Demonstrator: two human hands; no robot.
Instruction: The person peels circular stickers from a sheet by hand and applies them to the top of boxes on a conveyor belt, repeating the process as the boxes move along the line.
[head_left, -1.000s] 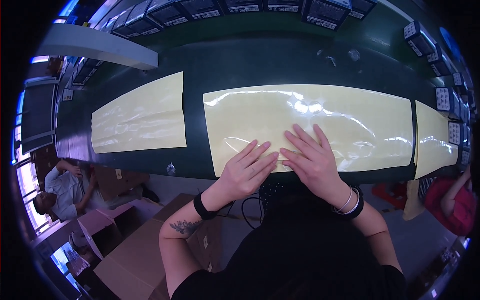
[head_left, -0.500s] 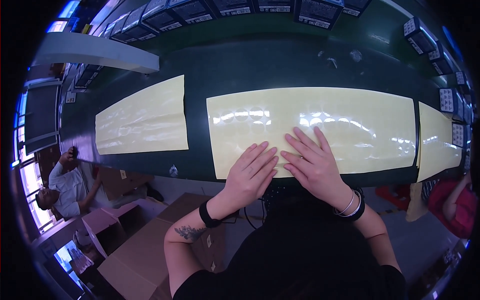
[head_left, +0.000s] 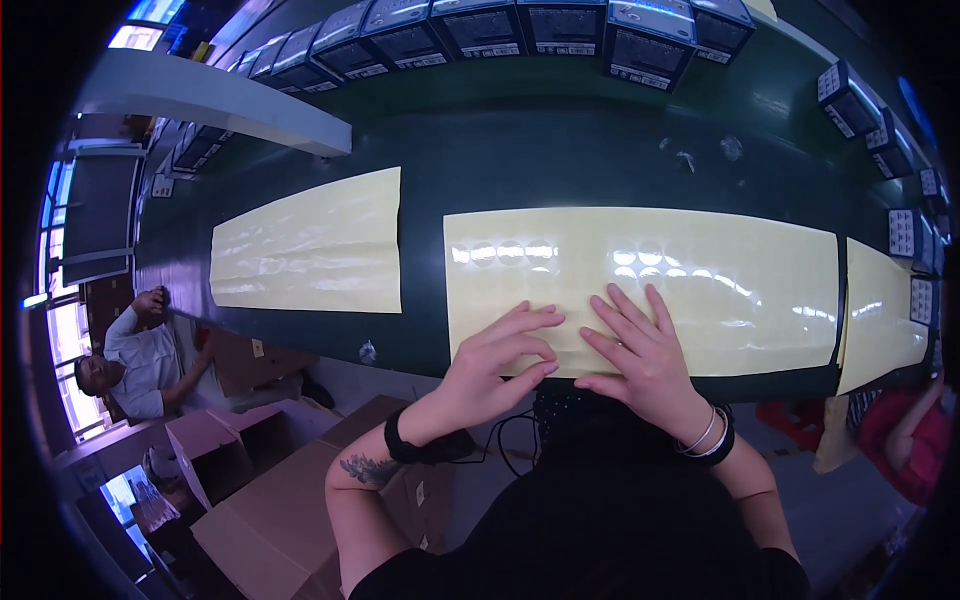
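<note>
A pale yellow sheet of clear round stickers [head_left: 720, 310] lies flat on the dark green table in front of me. My right hand [head_left: 645, 360] rests on its near edge, fingers spread and thumb out to the side. Over the same edge, just to the left, my left hand [head_left: 490, 365] has its fingers bent and apart, thumb and forefinger close together. Nothing shows between them. A second pale yellow sheet [head_left: 310, 250], slightly wrinkled, lies farther left. At the right, another yellow sheet [head_left: 880, 310] sits beside the middle one, with a narrow gap between.
Dark blue boxes [head_left: 650, 45] stand in a row along the far side, and more boxes [head_left: 850, 100] at the right. A pale curved bar [head_left: 220, 95] spans the far left. Cardboard boxes [head_left: 280, 500] stand below left. One person [head_left: 145, 350] sits left; another's red clothing [head_left: 900, 440] shows right.
My left hand has lifted from lying flat, its fingers now bent and farther apart. My right hand stays on the sheet, thumb spread wider. The whole view has shifted slightly.
</note>
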